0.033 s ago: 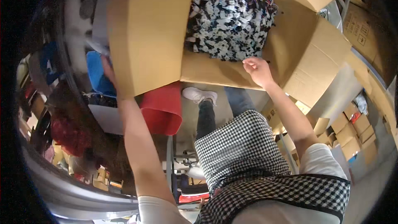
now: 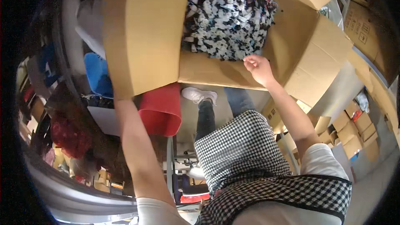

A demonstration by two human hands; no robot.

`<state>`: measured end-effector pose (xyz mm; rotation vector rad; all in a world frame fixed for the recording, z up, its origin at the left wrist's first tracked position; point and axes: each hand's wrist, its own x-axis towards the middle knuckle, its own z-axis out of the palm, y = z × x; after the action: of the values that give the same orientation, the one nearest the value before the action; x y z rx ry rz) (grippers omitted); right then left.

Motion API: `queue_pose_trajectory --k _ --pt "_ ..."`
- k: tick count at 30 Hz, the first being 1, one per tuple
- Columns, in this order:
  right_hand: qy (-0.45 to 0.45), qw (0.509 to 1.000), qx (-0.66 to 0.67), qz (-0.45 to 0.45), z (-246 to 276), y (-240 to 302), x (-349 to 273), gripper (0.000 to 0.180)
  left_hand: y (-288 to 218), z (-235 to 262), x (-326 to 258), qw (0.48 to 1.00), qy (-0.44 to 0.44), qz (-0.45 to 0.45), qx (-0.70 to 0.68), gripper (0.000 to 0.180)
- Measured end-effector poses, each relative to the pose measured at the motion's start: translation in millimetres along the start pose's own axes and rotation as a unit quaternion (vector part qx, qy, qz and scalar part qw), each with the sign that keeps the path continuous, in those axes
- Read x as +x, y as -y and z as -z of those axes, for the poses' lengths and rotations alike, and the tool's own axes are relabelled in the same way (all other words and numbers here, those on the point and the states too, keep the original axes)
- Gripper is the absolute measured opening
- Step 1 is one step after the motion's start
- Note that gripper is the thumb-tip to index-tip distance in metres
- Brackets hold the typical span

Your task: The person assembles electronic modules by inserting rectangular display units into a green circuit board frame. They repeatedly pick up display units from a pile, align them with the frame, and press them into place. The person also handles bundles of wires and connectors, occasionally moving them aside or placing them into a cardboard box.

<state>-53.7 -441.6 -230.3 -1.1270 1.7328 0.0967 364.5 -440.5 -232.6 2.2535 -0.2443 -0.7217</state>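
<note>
Holding: a big open cardboard box (image 2: 146, 33) is up at chest height, both arms reaching to it from below.
Left hand: out of sight behind the box's broad left flap; the left forearm (image 2: 137, 146) runs up and disappears under that flap's lower edge, so whether the fingers are spread or curled cannot be told.
Beyond the left arm: a blue plastic seat (image 2: 98, 75) sits just outside the forearm, with a dark red bundle (image 2: 71, 135) lower and further out, blurred.
Just inside the left arm: a red plastic bin (image 2: 161, 108) hangs in view right beside the forearm, under the box's near wall.
Box contents: a black-and-white patterned fabric bag (image 2: 229, 16) with a multicoloured zip edge lies inside, above and just left of the right hand.
Right hand (image 2: 258, 68): fingers loosely curled, resting on the box's near rim, fingertips right by the bag's lower edge; actual contact with the bag is unclear.
Below the hands: a checked apron (image 2: 246, 150) and one white sneaker (image 2: 200, 95).
Right of the right arm: stacked small cartons (image 2: 354, 133) well below on the floor.
</note>
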Motion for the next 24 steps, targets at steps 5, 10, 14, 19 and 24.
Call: queue_pose_trajectory --k 5,10,14,19,24 --pt "-0.100 0.985 0.095 -0.103 4 -71 58 0.032 -44 28 -44 0.998 -0.016 -0.023 -0.060 0.035" --pt "-0.098 0.977 0.139 -0.126 -35 -58 116 0.057 -92 -1 -170 0.890 0.301 -0.271 -0.211 0.025" --pt "-0.044 0.941 0.291 -0.168 -46 28 142 0.073 -40 -147 -180 0.886 0.350 0.287 -0.106 0.065" --pt "0.076 0.921 0.324 -0.201 -46 41 163 0.087 52 -230 -121 0.847 0.173 0.485 -0.133 0.063" --pt "0.104 0.923 0.310 -0.202 -42 59 168 0.087 91 -246 -104 0.815 0.213 0.505 -0.189 0.067"
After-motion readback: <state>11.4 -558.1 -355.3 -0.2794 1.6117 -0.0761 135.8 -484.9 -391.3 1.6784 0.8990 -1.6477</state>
